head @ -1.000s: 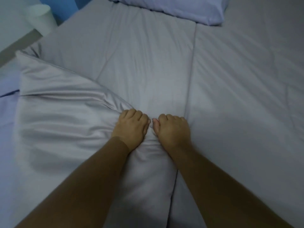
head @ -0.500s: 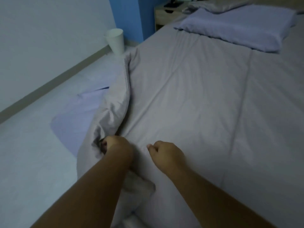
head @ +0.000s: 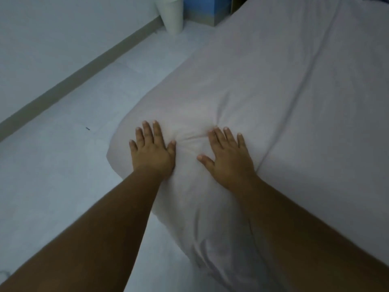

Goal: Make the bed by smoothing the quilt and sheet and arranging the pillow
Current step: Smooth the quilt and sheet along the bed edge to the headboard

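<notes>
Left hand (head: 152, 152) and right hand (head: 228, 160) press flat on quilt (head: 273, 85).

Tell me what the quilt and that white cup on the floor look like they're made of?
The quilt looks like soft padded fabric with a matte grey finish: it puckers and dents around the pressing left hand and right hand. The cup seems to be plain white paper or plastic; too blurred to settle.

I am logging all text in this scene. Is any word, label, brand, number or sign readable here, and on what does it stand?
None can be read. The quilt, the white bin on the floor, the blue panel and the wall show no print. Both hands lie flat on the quilt.
</notes>
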